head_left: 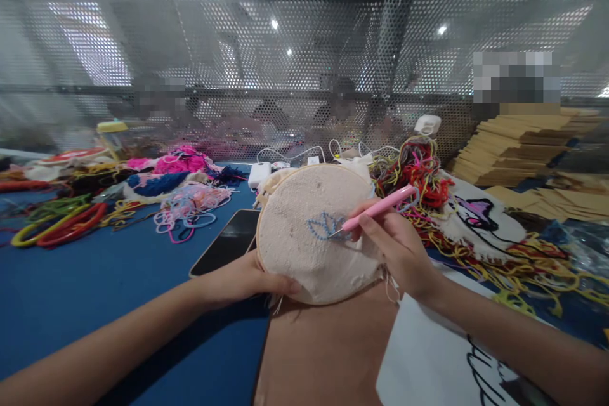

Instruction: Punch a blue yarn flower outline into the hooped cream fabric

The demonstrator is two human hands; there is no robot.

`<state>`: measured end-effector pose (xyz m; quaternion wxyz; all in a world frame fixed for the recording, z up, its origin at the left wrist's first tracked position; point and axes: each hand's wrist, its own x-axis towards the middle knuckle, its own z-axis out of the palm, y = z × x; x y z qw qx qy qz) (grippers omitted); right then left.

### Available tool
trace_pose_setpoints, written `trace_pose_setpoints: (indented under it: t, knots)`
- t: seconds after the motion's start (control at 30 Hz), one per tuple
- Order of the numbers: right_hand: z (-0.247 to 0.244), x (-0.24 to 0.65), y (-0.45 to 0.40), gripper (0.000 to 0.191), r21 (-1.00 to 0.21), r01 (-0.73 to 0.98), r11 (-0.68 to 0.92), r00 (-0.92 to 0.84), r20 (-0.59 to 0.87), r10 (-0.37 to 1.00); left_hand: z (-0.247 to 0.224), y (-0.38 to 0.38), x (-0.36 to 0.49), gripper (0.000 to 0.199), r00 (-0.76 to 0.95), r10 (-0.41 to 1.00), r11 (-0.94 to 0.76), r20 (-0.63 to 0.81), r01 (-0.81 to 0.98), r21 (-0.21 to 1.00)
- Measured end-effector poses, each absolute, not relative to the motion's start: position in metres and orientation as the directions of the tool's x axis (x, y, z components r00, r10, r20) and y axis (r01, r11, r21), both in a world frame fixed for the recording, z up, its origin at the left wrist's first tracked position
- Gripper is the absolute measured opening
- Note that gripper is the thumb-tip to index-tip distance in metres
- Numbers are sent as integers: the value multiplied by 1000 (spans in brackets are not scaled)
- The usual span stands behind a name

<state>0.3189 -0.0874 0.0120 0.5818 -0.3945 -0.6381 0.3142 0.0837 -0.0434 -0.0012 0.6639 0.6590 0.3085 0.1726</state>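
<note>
A round hoop with cream cloth (304, 260) is held up in the middle, tilted toward me. My left hand (266, 280) grips its lower left edge, thumb on the cloth and the other fingers hidden behind. Blue stitches (318, 228) form a small leaf-like outline on the cloth. Between the thumb and fingers of my right hand (387, 235) is a pink punch needle pen (380, 208). Its metal tip meets the cloth at the blue stitches. Light blue yarn hangs at the pen's back end.
A dark phone (227, 242) lies behind my left wrist. Coloured yarn heaps (190, 206) spread left, with more yarn (423, 171) at right. White paper (428, 342) lies under my right forearm. Brown envelopes (514, 146) are stacked back right. A perforated metal screen (304, 63) stands behind.
</note>
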Motion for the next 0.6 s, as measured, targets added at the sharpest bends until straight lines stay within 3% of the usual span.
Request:
trace_pose_setpoints:
  t: [0.6]
  knots:
    - [11,323,-85,19,-832,147,534,-21,537,843,2,-44,85,48,730,656,71,-191,193,979]
